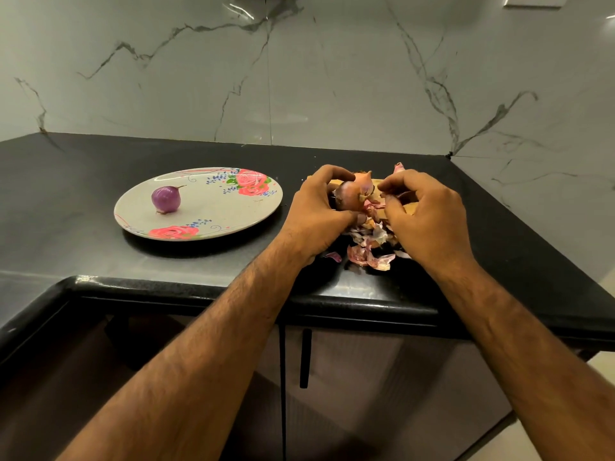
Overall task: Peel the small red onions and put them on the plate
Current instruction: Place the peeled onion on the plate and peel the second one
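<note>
One peeled onion (165, 199) sits on the flowered plate (213, 211). A second onion (352, 192), its papery skin mostly on, is gripped in the curled fingers of the left hand (317, 211) above a heap of peelings (369, 252), and the right hand (424, 217) pinches thumb and forefinger at its skin (whether more unpeeled ones wait behind the hands I cannot tell). By my reckoning the job is under way but unfinished, since this onion has yet to be stripped and carried to the plate on the left. Everything lies on a glossy black countertop (83, 194) against a grey veined marble wall (299, 78), with dark cabinet doors (366, 377) beneath.
</note>
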